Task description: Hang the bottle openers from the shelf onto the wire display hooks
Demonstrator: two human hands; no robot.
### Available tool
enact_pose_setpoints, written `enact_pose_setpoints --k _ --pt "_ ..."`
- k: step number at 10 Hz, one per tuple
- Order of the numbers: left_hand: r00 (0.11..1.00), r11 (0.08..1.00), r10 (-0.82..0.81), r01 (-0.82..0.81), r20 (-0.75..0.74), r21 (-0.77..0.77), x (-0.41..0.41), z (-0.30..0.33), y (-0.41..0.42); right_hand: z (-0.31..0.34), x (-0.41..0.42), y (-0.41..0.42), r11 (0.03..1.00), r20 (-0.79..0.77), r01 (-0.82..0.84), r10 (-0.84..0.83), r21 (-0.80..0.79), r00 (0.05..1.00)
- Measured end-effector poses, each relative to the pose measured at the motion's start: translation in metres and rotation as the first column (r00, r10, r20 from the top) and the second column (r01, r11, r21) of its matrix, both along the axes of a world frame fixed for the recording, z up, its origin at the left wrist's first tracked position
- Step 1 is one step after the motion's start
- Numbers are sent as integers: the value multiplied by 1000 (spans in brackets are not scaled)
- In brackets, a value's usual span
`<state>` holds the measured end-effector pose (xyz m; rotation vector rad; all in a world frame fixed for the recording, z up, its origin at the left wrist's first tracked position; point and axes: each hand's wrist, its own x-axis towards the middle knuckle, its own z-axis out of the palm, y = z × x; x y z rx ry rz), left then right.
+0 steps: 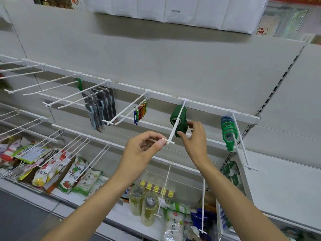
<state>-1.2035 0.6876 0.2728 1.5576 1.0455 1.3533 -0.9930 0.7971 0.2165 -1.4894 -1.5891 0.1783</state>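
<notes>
Dark green bottle openers (178, 120) hang in a thick bunch on a white wire display hook (175, 125) near the middle of the view, pushed well back toward the rail (208, 106) the hook clips onto. The right hand (195, 138) has its thumb and fingers curled round the lower front of that bunch, gripping it. At about nine o'clock from it, the left hand (144, 147) pinches the front tip of the same hook between thumb and fingertips, right at the little crossbar on its end. The two hands are close together but do not touch.

Out at three o'clock from the green bunch, a second hook (240, 140) carries a row of ring-shaped openers (228, 132), bright green in front and blue-grey behind. At nine o'clock, a small cluster of multicoloured keyring openers (140, 113) dangles from another hook, and further along the same way hang grey carded openers (100, 108) in blister packs. Several bare wire hooks (40, 84) stretch away beyond them.

Down at six o'clock, on the shelf (121, 214) below, stand two shrink-wrapped bottles of yellowish liquid (144, 206). Off at eight o'clock lie packets of food (76, 178) in white, green and red.
</notes>
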Motion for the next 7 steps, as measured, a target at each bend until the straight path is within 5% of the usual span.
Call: enact_pose_setpoints --k 4,6,7 --pt "998 999 -21 23 -51 49 -9 -9 11 -5 2 9 995 23 -103 103 -7 994" --pt "895 985 93 -17 -437 174 -43 -34 48 -10 5 -19 993 21 -111 112 -26 994" --pt "865 982 80 16 -494 187 -58 -49 61 -22 -4 -43 995 20 -99 99 -21 995"
